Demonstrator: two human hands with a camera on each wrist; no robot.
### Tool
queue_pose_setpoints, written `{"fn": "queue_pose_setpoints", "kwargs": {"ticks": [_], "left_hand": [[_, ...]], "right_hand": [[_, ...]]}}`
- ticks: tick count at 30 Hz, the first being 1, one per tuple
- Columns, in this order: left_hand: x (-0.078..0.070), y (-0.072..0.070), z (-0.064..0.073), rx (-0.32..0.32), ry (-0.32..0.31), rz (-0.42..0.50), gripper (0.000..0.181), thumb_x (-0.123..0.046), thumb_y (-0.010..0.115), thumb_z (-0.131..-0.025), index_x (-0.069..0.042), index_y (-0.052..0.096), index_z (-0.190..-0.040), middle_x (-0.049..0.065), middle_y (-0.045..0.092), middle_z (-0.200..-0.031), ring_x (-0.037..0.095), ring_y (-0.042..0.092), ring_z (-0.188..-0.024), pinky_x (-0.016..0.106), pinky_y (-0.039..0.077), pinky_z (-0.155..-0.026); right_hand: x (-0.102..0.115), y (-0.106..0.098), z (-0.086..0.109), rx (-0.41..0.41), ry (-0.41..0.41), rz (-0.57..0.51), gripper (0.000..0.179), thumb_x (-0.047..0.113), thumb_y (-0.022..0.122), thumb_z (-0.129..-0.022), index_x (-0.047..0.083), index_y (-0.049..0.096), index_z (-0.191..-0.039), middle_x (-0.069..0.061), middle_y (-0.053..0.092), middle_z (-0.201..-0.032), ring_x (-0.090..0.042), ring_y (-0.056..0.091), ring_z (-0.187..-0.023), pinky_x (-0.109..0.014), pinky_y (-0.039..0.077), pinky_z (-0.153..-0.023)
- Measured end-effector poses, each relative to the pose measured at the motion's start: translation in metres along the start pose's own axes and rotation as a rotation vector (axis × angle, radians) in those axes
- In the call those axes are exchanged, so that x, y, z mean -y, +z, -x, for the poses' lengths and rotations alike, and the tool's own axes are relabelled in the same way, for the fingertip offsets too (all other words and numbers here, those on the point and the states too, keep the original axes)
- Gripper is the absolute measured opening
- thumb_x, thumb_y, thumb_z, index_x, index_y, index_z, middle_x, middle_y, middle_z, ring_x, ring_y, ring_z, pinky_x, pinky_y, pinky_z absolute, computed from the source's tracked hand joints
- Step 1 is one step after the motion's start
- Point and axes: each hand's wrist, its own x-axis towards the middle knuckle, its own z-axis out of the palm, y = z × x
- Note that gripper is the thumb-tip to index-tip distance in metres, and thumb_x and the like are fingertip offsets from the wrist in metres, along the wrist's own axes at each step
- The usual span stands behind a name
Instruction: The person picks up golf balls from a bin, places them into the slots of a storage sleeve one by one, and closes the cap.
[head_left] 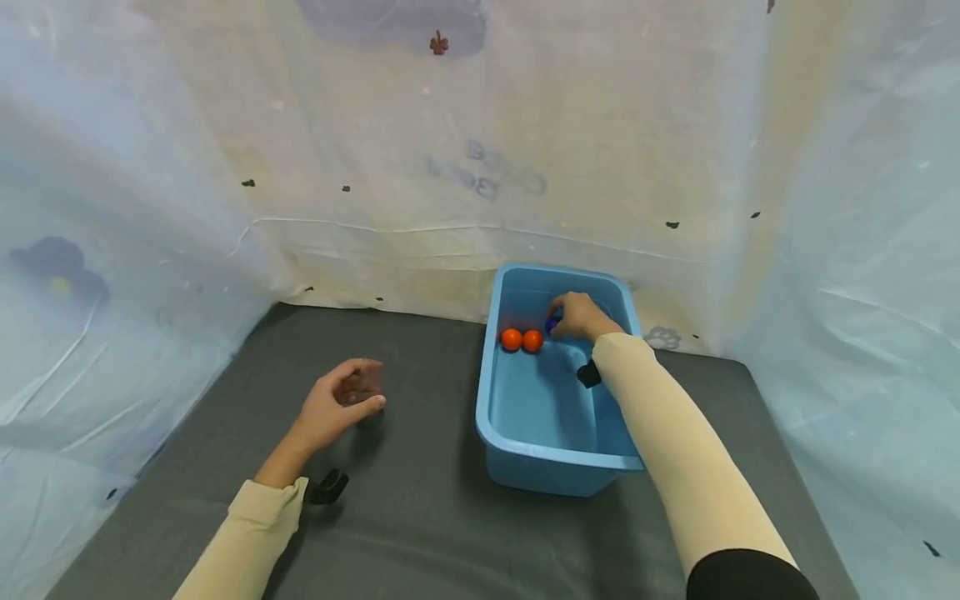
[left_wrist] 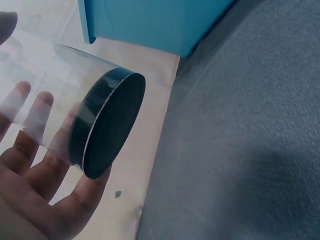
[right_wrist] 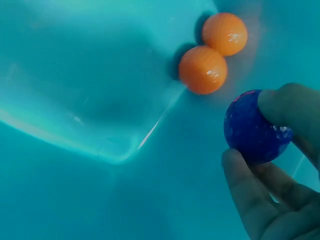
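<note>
Inside the blue plastic tub (head_left: 555,455), my right hand (head_left: 582,317) pinches a dark blue golf ball (right_wrist: 252,127) between thumb and fingers. Two orange golf balls (head_left: 512,339) lie on the tub's floor to the left of that hand, touching or nearly touching. To the left of the tub, my left hand (head_left: 330,407) curls round a clear plastic cylinder with a black end (left_wrist: 114,126). In the head view the cylinder is so transparent that its outline barely shows. The left wrist view has its black end facing the camera, and I see no contents through the wall.
A dark grey cloth (head_left: 420,533) covers the table under the tub. Pale patterned sheeting (head_left: 450,125) hangs at the back and both sides, close behind the tub's far rim. Black wrist mounts (head_left: 327,487) stick out from both sleeves.
</note>
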Motion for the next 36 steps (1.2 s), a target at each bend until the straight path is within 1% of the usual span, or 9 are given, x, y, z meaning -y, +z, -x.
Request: {"fn": "queue_pose_setpoints", "kwargs": {"ticks": [8,11,13,16,19,24,27,32,36], "left_hand": [[-0.002,0.004,-0.007,-0.003,0.027,0.010,0.045,-0.010,0.072,-0.086,-0.011,0.057,-0.128,-0.006,0.062,-0.117,0.002,0.064,-0.095,0.024,0.053,-0.078],[-0.002,0.007,-0.010,-0.001,0.030,0.020,0.046,-0.010,0.073,-0.085,-0.009,0.057,-0.129,-0.002,0.062,-0.118,0.002,0.065,-0.095,0.024,0.054,-0.078],[-0.003,0.009,-0.013,0.006,0.034,0.024,0.047,-0.010,0.072,-0.086,-0.008,0.056,-0.130,0.003,0.062,-0.120,0.003,0.065,-0.095,0.024,0.054,-0.079],[-0.004,0.012,-0.016,0.014,0.038,0.020,0.048,-0.011,0.072,-0.086,-0.010,0.056,-0.131,0.010,0.061,-0.123,0.004,0.065,-0.096,0.025,0.054,-0.080],[-0.007,0.014,-0.019,0.010,0.038,0.007,0.049,-0.012,0.073,-0.085,-0.011,0.056,-0.132,0.013,0.061,-0.123,0.009,0.065,-0.097,0.026,0.055,-0.079],[-0.009,0.019,-0.023,0.002,0.032,-0.001,0.054,-0.010,0.074,-0.084,-0.011,0.052,-0.133,0.013,0.060,-0.120,0.022,0.065,-0.099,0.027,0.054,-0.079],[-0.010,0.021,-0.026,-0.001,0.033,0.015,0.056,-0.008,0.074,-0.084,-0.010,0.048,-0.134,0.017,0.059,-0.120,0.023,0.065,-0.100,0.029,0.054,-0.079],[-0.010,0.022,-0.030,0.008,0.045,0.041,0.055,-0.006,0.072,-0.085,-0.007,0.046,-0.134,0.020,0.058,-0.119,0.013,0.064,-0.098,0.030,0.053,-0.079],[-0.010,0.021,-0.030,0.019,0.051,0.047,0.053,-0.008,0.072,-0.086,-0.007,0.047,-0.134,0.018,0.058,-0.118,0.019,0.063,-0.099,0.030,0.053,-0.078]], "right_hand": [[0.007,-0.008,0.006,-0.012,0.002,-0.062,0.040,0.013,0.072,-0.083,0.006,0.064,-0.122,-0.021,0.057,-0.128,-0.032,0.058,-0.105,-0.042,0.052,-0.090],[0.008,-0.009,0.007,-0.020,0.001,-0.073,0.040,0.013,0.072,-0.083,0.007,0.064,-0.122,-0.021,0.057,-0.129,-0.032,0.059,-0.105,-0.042,0.052,-0.089],[0.008,-0.011,0.008,-0.024,0.000,-0.077,0.040,0.013,0.071,-0.084,0.008,0.064,-0.122,-0.021,0.056,-0.129,-0.032,0.059,-0.105,-0.042,0.052,-0.089],[0.008,-0.014,0.009,-0.027,-0.002,-0.089,0.040,0.014,0.071,-0.084,0.007,0.063,-0.123,-0.021,0.056,-0.128,-0.033,0.058,-0.105,-0.043,0.052,-0.089],[0.007,-0.015,0.011,-0.028,0.003,-0.116,0.040,0.015,0.071,-0.085,0.007,0.063,-0.123,-0.021,0.056,-0.128,-0.033,0.058,-0.107,-0.044,0.052,-0.090],[0.003,-0.013,0.013,-0.031,0.011,-0.170,0.038,0.016,0.071,-0.086,0.008,0.063,-0.123,-0.021,0.057,-0.129,-0.034,0.059,-0.110,-0.044,0.053,-0.090],[0.002,-0.012,0.015,-0.040,0.004,-0.180,0.038,0.016,0.071,-0.086,0.009,0.063,-0.122,-0.022,0.058,-0.126,-0.034,0.060,-0.108,-0.043,0.053,-0.088],[0.001,-0.012,0.018,-0.056,-0.012,-0.179,0.038,0.017,0.072,-0.085,0.009,0.064,-0.121,-0.021,0.063,-0.118,-0.031,0.062,-0.100,-0.039,0.054,-0.082],[0.000,-0.013,0.020,-0.067,-0.028,-0.188,0.036,0.017,0.073,-0.084,0.010,0.065,-0.119,-0.020,0.065,-0.113,-0.029,0.063,-0.095,-0.037,0.055,-0.080]]}}
